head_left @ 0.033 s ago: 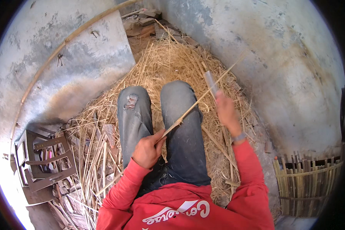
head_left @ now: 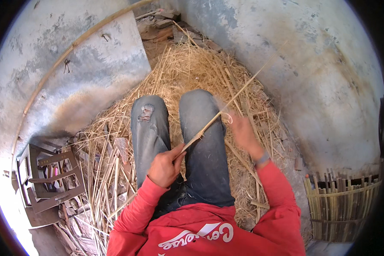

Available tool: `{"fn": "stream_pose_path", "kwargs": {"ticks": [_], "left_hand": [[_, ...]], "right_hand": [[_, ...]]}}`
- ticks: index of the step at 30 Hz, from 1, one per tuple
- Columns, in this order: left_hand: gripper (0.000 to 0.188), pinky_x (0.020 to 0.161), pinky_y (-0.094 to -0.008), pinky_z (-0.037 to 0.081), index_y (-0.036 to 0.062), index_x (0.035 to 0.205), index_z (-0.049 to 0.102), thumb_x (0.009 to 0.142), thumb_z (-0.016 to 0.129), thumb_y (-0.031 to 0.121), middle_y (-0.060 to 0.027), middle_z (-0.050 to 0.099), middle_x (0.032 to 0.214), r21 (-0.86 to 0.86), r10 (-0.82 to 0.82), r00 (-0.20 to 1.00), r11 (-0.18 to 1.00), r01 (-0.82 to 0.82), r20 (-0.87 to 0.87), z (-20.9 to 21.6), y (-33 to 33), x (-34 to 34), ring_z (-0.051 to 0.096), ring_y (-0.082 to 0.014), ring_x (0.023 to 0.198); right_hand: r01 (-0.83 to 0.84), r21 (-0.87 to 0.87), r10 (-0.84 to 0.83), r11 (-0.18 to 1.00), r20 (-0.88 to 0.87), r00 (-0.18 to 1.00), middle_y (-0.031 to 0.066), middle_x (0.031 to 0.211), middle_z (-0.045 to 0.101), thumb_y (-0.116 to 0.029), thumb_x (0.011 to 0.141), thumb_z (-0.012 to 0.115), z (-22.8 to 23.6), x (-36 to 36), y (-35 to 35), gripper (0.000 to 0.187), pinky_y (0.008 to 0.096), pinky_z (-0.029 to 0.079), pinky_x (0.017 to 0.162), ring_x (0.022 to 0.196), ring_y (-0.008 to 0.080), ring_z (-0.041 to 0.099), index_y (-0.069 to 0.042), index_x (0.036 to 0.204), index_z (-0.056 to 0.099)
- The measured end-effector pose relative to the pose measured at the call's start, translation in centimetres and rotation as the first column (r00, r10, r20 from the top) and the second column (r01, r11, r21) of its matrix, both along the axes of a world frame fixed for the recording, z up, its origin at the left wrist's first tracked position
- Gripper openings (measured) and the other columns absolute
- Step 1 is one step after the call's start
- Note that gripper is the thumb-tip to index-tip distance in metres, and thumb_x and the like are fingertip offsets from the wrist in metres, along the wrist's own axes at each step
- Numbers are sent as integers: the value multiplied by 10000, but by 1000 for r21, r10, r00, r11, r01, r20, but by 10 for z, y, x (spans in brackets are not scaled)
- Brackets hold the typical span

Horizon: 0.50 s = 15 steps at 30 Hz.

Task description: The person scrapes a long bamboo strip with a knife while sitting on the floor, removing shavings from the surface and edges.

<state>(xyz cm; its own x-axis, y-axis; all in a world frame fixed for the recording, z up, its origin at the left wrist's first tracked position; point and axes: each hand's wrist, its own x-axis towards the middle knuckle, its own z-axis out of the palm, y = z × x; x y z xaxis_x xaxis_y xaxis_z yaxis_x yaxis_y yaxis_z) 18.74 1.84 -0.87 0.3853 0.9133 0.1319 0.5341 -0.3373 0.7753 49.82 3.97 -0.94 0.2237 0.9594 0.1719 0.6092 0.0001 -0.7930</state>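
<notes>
My left hand (head_left: 164, 168) is closed around the near end of a long, thin bamboo strip (head_left: 211, 122), above my thighs. The strip slants up and to the right across my right knee, its far end thin and faint near the wall. My right hand (head_left: 244, 134) is smeared by motion just right of the strip. It grips a knife, whose pale blade (head_left: 221, 103) shows only as a blur by the strip. A thin curled shaving (head_left: 230, 118) stands off the strip between the blade and my fingers.
Straw-like shavings (head_left: 187, 64) and loose strips cover the floor around my legs. A brown frame-like object (head_left: 57, 183) stands at the left, a slatted bamboo basket (head_left: 343, 205) at the lower right. A bent pole (head_left: 72, 47) leans along the left wall; another wall rises at the right.
My right hand has moved down and left, closer to my right knee, with the knife. The curled shaving now shows at the strip. My left hand stays in place.
</notes>
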Motion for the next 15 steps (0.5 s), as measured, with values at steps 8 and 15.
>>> {"fn": "stream_pose_path", "kwargs": {"ticks": [8, 15], "left_hand": [[260, 705, -364, 551, -19, 1242, 723, 1023, 685, 115, -258, 695, 830, -109, -19, 994, 994, 31, 109, 3, 1, 1, 719, -242, 710], [246, 688, -373, 542, -20, 1221, 728, 1019, 684, 114, -255, 681, 808, -79, -35, 991, 996, 46, 126, 9, 2, 3, 710, -293, 686]], "right_hand": [[10, 250, -20, 968, 39, 999, 232, 641, 576, -415, 1140, 464, -9, -25, 1, 586, 477, 418, 578, 569, 323, 536, 46, 820, 635], [27, 19, -28, 999, 40, 999, 231, 642, 513, -389, 1127, 501, 10, -16, 7, 519, 442, 415, 588, 577, 249, 526, 54, 938, 694]]}}
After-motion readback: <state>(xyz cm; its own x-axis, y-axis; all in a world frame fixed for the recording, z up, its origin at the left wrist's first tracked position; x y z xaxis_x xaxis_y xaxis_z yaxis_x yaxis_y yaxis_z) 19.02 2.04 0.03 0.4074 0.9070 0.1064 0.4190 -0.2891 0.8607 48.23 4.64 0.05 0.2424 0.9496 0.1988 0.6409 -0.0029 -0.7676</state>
